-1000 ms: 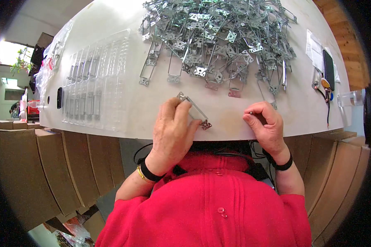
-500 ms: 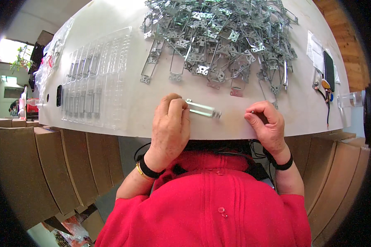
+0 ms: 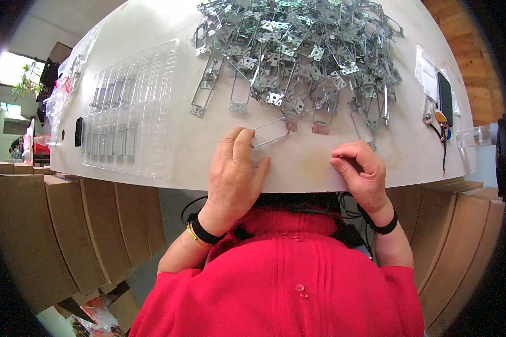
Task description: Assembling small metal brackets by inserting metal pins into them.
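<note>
My left hand [image 3: 231, 177] is over the near part of the table, its thumb spread away from the other fingers. Its fingertips touch the near end of a thin wire-sided metal bracket [image 3: 271, 131], which slants up toward the loose pile. My right hand [image 3: 365, 171] is closed in a pinch, thumb against index finger. A tiny dark tip shows between them, too small to name. Beyond both hands lies a big heap of similar metal brackets [image 3: 298, 62], with a pinkish plate [image 3: 320, 128] at its near edge.
At the left, clear plastic trays [image 3: 157, 123] hold several brackets in their slots. A black phone [image 3: 445, 95], small tools [image 3: 439, 119] and a clear cup [image 3: 478, 136] are at the right. Cardboard boxes [image 3: 22, 236] stand below the table on both sides.
The bracket has turned, its far end swinging up toward the heap. My left thumb has spread from the fingers. My right hand keeps its pinch nearly in place.
</note>
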A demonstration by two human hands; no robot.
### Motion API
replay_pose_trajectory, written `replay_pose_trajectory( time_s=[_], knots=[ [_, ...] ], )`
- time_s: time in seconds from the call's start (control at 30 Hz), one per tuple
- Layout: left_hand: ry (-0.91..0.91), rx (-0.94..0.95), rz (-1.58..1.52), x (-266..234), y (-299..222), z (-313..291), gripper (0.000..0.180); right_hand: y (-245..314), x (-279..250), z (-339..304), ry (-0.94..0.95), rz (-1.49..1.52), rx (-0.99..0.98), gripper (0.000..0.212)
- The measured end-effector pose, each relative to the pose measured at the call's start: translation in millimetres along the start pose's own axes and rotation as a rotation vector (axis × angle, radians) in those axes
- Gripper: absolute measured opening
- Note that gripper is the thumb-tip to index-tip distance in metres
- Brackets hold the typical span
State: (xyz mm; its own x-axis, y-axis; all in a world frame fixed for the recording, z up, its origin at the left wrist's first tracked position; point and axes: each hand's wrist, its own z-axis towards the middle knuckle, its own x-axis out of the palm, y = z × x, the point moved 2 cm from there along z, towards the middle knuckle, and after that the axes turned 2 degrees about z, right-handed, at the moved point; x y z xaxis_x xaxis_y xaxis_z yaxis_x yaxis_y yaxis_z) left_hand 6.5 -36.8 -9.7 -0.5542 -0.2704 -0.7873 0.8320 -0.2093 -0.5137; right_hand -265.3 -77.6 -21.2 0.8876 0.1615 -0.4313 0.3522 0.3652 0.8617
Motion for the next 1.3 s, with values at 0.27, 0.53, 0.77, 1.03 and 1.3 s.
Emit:
replay_pose_trajectory(
  time_s=[0.27,0.53,0.77,1.03,1.3],
  knots=[
    [-0.037,0.045,0.026,6,7,6,0.052,4,1,2,0.027,-0.082,-0.099,0.020],
    [-0.072,0.079,0.098,5,11,6,0.044,3,0,1,0.037,-0.069,-0.007,0.020],
    [0.021,0.035,-0.013,-7,6,2,0.046,4,2,-1,0.032,-0.091,-0.001,0.022],
    [0.230,0.085,-0.176,-11,-2,0,0.047,0,10,-3,-0.060,0.188,0.116,0.011],
    [0.266,0.054,-0.225,-7,-2,0,0.045,-2,22,2,-0.075,0.212,0.100,0.013]
  ],
)
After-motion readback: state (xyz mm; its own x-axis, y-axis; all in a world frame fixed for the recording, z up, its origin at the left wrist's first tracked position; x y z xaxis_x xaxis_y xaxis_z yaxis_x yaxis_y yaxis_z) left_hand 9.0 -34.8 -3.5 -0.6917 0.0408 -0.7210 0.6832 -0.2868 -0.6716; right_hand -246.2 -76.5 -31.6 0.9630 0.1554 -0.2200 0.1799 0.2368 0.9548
